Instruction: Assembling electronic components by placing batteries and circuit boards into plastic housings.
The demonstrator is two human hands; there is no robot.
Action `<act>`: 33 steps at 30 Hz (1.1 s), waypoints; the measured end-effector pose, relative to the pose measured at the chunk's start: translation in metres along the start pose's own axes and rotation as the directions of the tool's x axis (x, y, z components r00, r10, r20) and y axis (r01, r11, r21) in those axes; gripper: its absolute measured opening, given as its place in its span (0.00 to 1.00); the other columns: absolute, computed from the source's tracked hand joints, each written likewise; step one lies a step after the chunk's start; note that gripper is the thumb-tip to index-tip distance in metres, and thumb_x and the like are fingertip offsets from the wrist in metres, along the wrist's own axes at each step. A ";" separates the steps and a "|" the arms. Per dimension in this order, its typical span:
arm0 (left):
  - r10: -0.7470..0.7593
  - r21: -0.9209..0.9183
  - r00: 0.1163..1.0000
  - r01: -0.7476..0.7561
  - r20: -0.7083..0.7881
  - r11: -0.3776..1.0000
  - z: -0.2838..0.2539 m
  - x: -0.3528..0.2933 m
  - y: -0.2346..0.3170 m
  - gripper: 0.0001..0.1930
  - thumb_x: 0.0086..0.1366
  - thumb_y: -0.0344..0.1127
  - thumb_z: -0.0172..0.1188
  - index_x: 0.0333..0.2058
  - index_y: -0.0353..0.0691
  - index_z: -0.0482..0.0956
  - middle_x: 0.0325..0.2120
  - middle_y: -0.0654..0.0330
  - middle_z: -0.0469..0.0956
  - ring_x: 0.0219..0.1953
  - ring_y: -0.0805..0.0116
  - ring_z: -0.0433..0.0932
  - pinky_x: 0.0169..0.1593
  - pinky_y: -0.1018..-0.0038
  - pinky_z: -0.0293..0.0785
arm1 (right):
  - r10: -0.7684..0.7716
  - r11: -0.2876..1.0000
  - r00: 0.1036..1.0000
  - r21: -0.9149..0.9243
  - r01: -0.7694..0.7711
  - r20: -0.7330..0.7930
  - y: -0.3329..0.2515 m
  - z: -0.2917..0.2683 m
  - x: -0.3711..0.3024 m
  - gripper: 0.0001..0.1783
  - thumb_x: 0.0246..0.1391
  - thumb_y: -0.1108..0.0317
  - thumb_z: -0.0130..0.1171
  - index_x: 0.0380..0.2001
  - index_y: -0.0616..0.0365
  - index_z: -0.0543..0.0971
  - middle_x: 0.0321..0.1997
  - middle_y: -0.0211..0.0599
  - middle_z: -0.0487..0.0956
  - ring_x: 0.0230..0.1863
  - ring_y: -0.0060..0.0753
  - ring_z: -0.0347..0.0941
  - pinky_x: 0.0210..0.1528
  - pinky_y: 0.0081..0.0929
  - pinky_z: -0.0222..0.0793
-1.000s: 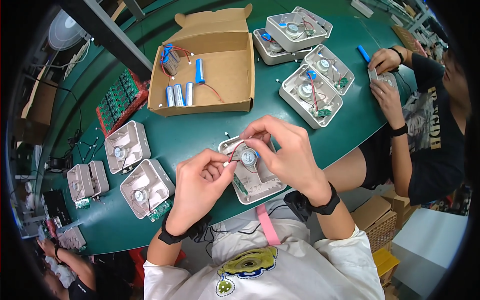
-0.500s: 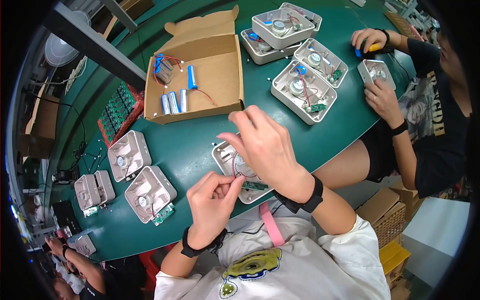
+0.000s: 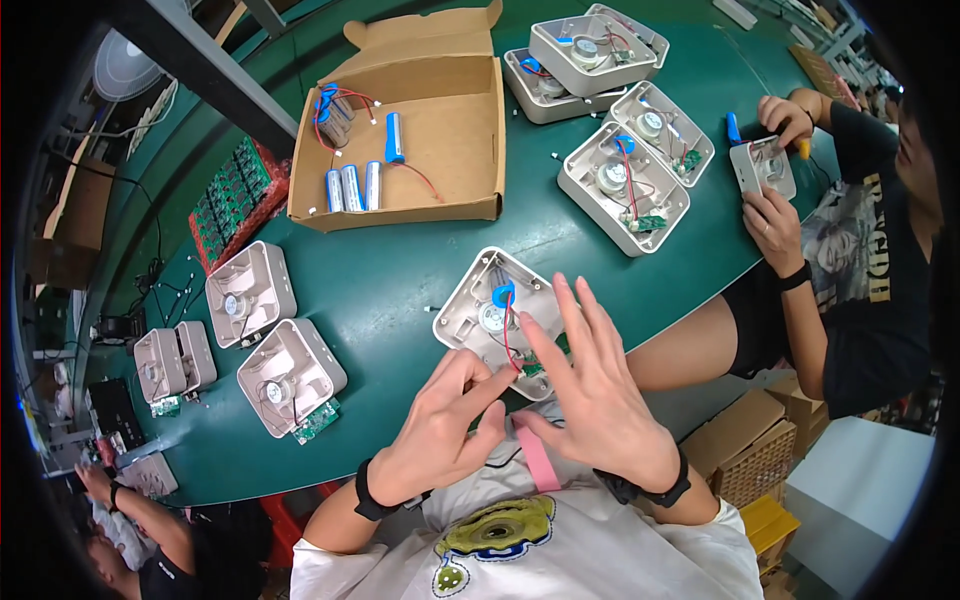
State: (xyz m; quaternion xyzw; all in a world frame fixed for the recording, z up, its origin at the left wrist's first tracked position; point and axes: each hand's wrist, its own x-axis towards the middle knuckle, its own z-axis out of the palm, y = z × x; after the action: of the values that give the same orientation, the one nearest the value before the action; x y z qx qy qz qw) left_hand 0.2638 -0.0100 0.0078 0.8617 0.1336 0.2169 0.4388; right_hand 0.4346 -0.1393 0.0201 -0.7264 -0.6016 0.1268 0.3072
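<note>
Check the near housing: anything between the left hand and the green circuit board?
Nothing visible. The left hand has its fingers at the left end of the green circuit board, where the red wire comes down; contact is unclear. The right hand hides part of the board's right side, but isn't between.

The housing [image 3: 538, 300] looks smooth matt plastic, the box [image 3: 450, 130] matt cardboard

Off-white housing [image 3: 532, 294], blue battery [image 3: 503, 294], red wire [image 3: 507, 335]
</note>
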 end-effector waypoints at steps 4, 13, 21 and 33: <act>0.060 0.060 0.993 -0.066 0.097 0.996 -0.007 0.006 0.001 0.25 0.56 0.20 0.66 0.55 0.27 0.82 0.33 0.54 0.74 0.34 0.57 0.73 0.39 0.65 0.74 | 0.026 0.972 1.000 -0.235 -0.027 -0.006 0.000 0.016 0.004 0.50 0.42 0.63 0.80 0.69 0.59 0.69 0.80 0.65 0.52 0.79 0.73 0.50 0.76 0.68 0.52; 0.057 0.469 0.956 0.089 -0.287 0.879 -0.064 -0.046 0.013 0.17 0.57 0.20 0.67 0.47 0.30 0.85 0.33 0.54 0.76 0.34 0.56 0.76 0.38 0.66 0.75 | 0.022 0.886 0.988 -0.455 -0.089 -0.151 0.033 -0.006 0.033 0.45 0.42 0.64 0.77 0.67 0.58 0.73 0.76 0.59 0.62 0.79 0.69 0.52 0.76 0.67 0.53; -0.103 0.388 0.524 0.736 -0.846 0.555 -0.126 -0.126 -0.030 0.10 0.65 0.23 0.67 0.45 0.30 0.84 0.33 0.57 0.76 0.29 0.64 0.76 0.34 0.69 0.73 | 0.017 0.866 0.962 -0.477 -0.151 -0.272 0.051 -0.019 0.043 0.35 0.48 0.72 0.75 0.62 0.59 0.78 0.80 0.52 0.61 0.79 0.59 0.59 0.77 0.52 0.58; -0.523 0.043 0.666 0.638 -0.533 0.769 -0.118 -0.112 -0.048 0.12 0.69 0.24 0.64 0.51 0.31 0.84 0.38 0.60 0.82 0.36 0.74 0.81 0.36 0.76 0.77 | -0.037 0.997 0.975 -0.074 0.021 -0.217 0.010 -0.036 0.013 0.15 0.54 0.80 0.69 0.46 0.63 0.85 0.54 0.45 0.85 0.51 0.47 0.82 0.52 0.39 0.77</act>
State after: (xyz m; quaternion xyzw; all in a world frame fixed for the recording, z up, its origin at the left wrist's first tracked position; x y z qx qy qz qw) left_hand 0.1065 0.0536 0.0014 0.7322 0.5332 0.2595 0.3351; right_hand 0.4662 -0.1383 0.0444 -0.7375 -0.5789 0.0202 0.3473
